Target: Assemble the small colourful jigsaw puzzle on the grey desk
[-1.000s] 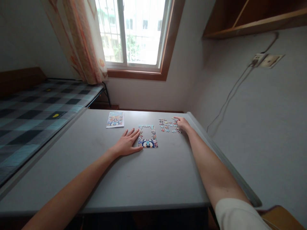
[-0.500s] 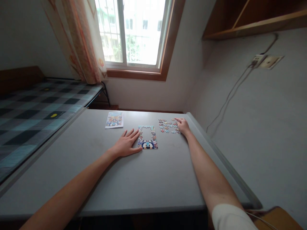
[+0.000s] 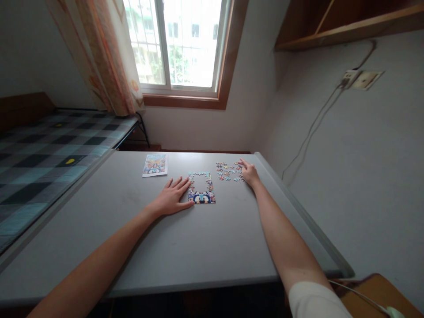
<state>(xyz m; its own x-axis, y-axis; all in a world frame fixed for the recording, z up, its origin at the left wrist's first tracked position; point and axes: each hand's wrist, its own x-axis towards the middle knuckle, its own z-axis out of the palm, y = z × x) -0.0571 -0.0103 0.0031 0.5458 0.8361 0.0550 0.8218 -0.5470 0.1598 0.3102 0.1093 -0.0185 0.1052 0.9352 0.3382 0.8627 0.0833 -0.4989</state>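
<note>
A partly assembled jigsaw puzzle lies on the table, its border joined around a gap in the middle and a dark-blue cartoon face along the near edge. My left hand rests flat with fingers spread, fingertips and thumb touching the puzzle's left side. To the right are several loose puzzle pieces in rough rows. My right hand is over the right end of these rows, index finger stretched out and the fingers apart. No piece shows in it, though some pieces are hidden beneath it.
A printed reference picture lies left of the puzzle on the grey table. A bed stands to the left, and a curtain hangs by the window. Cables run from a wall socket at the right.
My right hand has shifted slightly over the loose pieces, and its fingers look more spread. My left hand stays on the puzzle. The whole view has moved a little.
</note>
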